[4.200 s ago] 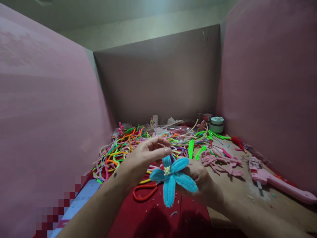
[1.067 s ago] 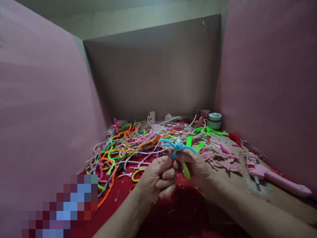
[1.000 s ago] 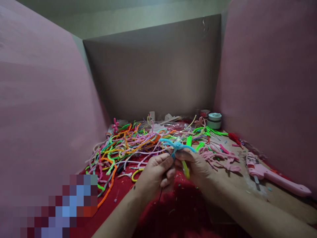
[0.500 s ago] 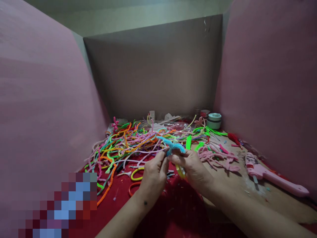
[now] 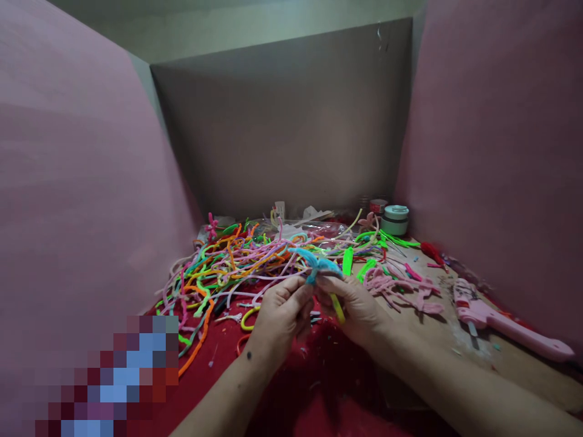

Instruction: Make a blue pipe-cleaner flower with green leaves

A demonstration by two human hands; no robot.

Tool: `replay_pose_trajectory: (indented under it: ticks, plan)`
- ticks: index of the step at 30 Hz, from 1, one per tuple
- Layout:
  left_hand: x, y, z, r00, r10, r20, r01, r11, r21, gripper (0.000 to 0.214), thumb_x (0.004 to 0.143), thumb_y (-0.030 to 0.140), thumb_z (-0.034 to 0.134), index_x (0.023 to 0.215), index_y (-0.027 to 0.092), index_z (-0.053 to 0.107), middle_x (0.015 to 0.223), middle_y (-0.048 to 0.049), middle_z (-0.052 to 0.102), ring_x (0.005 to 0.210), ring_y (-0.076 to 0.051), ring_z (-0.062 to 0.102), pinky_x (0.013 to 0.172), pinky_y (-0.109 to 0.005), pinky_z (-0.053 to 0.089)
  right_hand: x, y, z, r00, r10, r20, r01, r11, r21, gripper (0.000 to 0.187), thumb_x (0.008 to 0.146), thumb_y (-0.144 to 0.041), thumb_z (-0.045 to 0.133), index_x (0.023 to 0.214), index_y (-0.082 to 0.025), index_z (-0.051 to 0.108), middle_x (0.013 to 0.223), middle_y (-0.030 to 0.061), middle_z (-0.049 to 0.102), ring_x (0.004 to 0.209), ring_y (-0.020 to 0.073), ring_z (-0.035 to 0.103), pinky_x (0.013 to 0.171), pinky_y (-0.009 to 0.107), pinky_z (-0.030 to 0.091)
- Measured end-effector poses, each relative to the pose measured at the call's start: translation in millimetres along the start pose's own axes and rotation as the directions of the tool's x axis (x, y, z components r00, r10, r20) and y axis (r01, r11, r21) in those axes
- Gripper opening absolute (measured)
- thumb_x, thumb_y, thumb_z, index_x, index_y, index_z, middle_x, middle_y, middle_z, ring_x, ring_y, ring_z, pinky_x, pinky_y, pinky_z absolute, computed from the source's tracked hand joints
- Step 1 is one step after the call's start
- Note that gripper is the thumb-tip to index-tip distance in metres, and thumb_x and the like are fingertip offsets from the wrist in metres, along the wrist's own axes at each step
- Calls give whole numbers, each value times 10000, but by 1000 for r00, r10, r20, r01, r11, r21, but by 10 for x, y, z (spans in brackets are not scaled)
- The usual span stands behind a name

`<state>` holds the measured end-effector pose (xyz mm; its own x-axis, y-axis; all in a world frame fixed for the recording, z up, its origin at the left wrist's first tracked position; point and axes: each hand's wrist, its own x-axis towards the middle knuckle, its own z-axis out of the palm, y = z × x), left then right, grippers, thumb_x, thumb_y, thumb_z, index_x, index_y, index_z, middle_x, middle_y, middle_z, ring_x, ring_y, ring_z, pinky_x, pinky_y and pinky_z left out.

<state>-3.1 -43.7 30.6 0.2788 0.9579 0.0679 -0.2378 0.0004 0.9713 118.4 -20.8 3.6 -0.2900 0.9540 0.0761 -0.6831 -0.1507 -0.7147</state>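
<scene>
Held up over the red cloth, a fuzzy light-blue pipe-cleaner piece [image 5: 314,262] spreads into petal-like loops above my fingertips. My left hand [image 5: 285,309] is closed, pinching its lower end between thumb and fingers. From the other side my right hand [image 5: 357,303] is closed on it too, thumb at the base of the right-hand loop. A yellow strip [image 5: 337,308] sticks out below my right fingers; its kind and how it is held are hidden. Partly behind my left hand lie scissors with a yellow handle loop [image 5: 249,318].
A tangle of colourful pipe cleaners [image 5: 246,261] covers the back left. On the brown board [image 5: 514,376] at right lie pink pieces [image 5: 405,290] and a pink glue gun [image 5: 505,321]. A mint-coloured jar [image 5: 395,220] stands behind. Pink panels [image 5: 82,182] wall the sides.
My left fingers have shifted right and curled in closer beneath the blue piece. Its loops sit slightly differently, and less of the yellow strip shows.
</scene>
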Motion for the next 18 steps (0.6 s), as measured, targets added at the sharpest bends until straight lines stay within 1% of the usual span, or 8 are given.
replay_pose_trajectory:
  ticks: [3, 7, 8, 10, 12, 14, 16, 18]
  plan:
    - [18, -33, -61, 989, -65, 136, 91, 977, -191, 100, 808, 272, 555, 809, 173, 540, 430, 100, 399, 279, -12, 163, 270, -140, 269, -18, 14, -11, 994, 105, 22, -106, 990, 89, 174, 579, -255, 756, 683, -169, 646, 538, -47, 579, 445, 63, 460, 423, 176, 327]
    - [60, -84, -144, 925, -132, 355, 253, 914, -318, 138, 818, 277, 546, 794, 143, 568, 439, 98, 372, 276, 1, 114, 249, -128, 269, -30, 4, -18, 986, 129, 109, -139, 987, 84, 178, 568, -265, 750, 623, -156, 620, 517, -30, 587, 450, 85, 504, 423, 180, 352]
    - [66, -89, -148, 916, -139, 376, 267, 911, -314, 157, 816, 288, 548, 783, 135, 570, 442, 99, 356, 281, 2, 111, 251, -128, 272, -22, 7, -26, 985, 125, 114, -135, 987, 84, 168, 578, -259, 743, 645, -156, 629, 526, -25, 596, 462, 92, 519, 435, 187, 369]
    - [69, -89, -132, 929, -128, 347, 228, 938, -262, 184, 816, 321, 544, 783, 141, 558, 454, 100, 344, 288, -3, 130, 260, -138, 279, 4, 22, -52, 990, 104, 99, -114, 989, 93, 158, 595, -246, 730, 691, -155, 644, 538, -24, 601, 471, 98, 529, 449, 197, 388]
    - [58, -86, -100, 967, -78, 242, 102, 991, -88, 225, 827, 362, 516, 743, 154, 527, 471, 87, 371, 292, -17, 210, 283, -153, 285, 35, 40, -79, 996, 73, 59, -78, 992, 100, 154, 597, -229, 724, 709, -156, 647, 554, -25, 603, 466, 97, 522, 451, 205, 395]
    - [43, -100, -77, 991, 50, 125, -76, 973, 216, 228, 827, 366, 507, 730, 160, 520, 516, 59, 438, 345, -43, 343, 340, -171, 316, 53, 47, -89, 999, 42, 12, -43, 994, 105, 156, 578, -204, 730, 705, -161, 649, 574, -25, 612, 475, 98, 518, 461, 211, 403]
    - [36, -140, -79, 966, 248, 72, -247, 808, 534, 158, 803, 321, 538, 797, 164, 551, 592, 27, 509, 466, -82, 457, 440, -195, 369, 51, 41, -75, 1000, 4, -23, -2, 995, 98, 172, 556, -177, 738, 709, -165, 661, 607, -21, 632, 522, 105, 536, 518, 223, 429]
    - [41, -200, -105, 900, 425, 92, -356, 597, 719, 133, 790, 268, 538, 881, 174, 564, 651, 4, 545, 561, -114, 496, 533, -225, 395, 33, 34, -45, 998, -36, -48, 40, 997, 69, 198, 543, -155, 744, 729, -170, 677, 643, -18, 651, 590, 115, 560, 606, 236, 448]
